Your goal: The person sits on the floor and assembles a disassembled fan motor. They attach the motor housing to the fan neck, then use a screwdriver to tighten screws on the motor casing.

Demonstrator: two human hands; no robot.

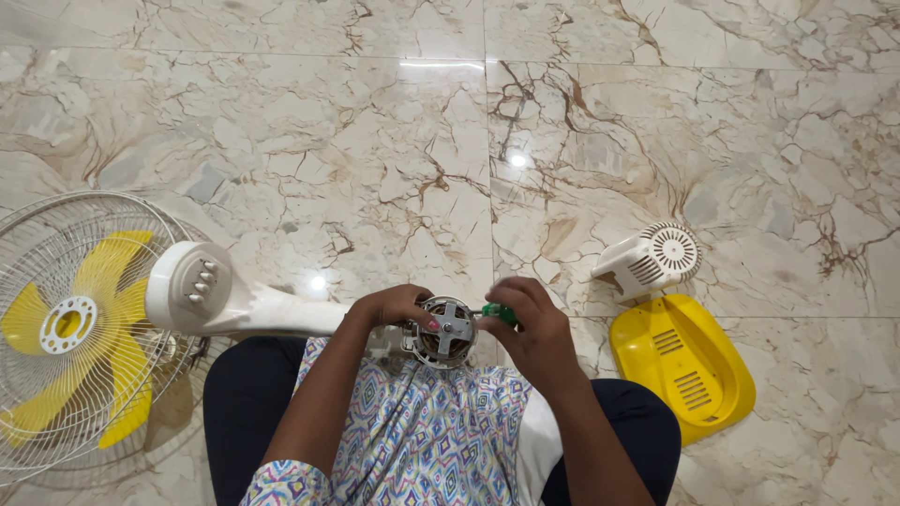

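A marble floor (pixel 375 141) carries a caged fan head with yellow blades (pixel 70 328), well left of the fan motor (pixel 445 331). A yellow cover (pixel 684 370) and a white vented housing (pixel 652 258) lie right of the motor. The left hand (pixel 394 307) grips the motor; the right hand (pixel 530 323) pinches a green-handled screwdriver (pixel 502 314) against it.
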